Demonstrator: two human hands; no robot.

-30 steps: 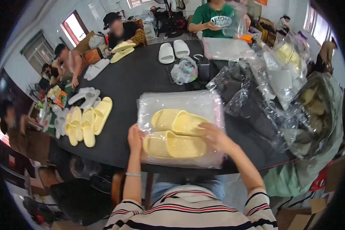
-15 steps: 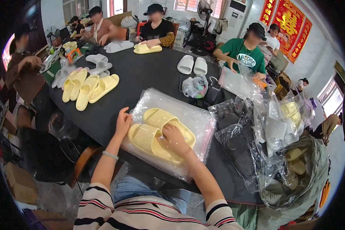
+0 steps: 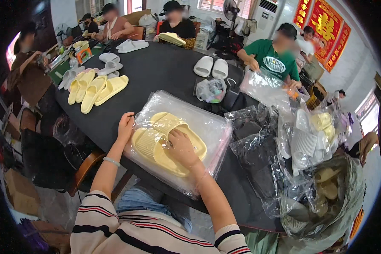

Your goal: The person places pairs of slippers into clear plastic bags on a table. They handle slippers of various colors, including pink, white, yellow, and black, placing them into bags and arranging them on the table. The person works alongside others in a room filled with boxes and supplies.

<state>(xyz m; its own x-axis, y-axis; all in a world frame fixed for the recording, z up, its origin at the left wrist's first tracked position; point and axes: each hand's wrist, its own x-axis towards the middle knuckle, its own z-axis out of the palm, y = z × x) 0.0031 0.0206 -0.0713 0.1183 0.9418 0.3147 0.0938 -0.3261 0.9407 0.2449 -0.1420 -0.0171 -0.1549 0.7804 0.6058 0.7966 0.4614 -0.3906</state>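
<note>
A pair of pale yellow slippers (image 3: pixel 167 142) lies side by side, toes to the left, on a stack of clear plastic bags (image 3: pixel 216 127) at the table's near edge. Shiny clear film covers at least their toe ends. My right hand (image 3: pixel 184 150) grips the pair at the foot openings, its fingertips partly hidden by the straps and film. Beside the toes, my left hand (image 3: pixel 126 126) pinches the left edge of a clear bag, with its fingers curled.
Several yellow slippers (image 3: pixel 93 89) and grey ones (image 3: pixel 110 63) stand at the left. A light grey pair (image 3: pixel 211 67) sits farther back. Bagged slippers (image 3: pixel 305 139) and a large open sack (image 3: pixel 347 190) crowd the right. Co-workers sit around the black table (image 3: pixel 156 63).
My left fingers have curled in more at the bag's edge. My right hand stays on the slippers. The co-worker at the back has lifted a yellow pair off the table. The view has shifted slightly.
</note>
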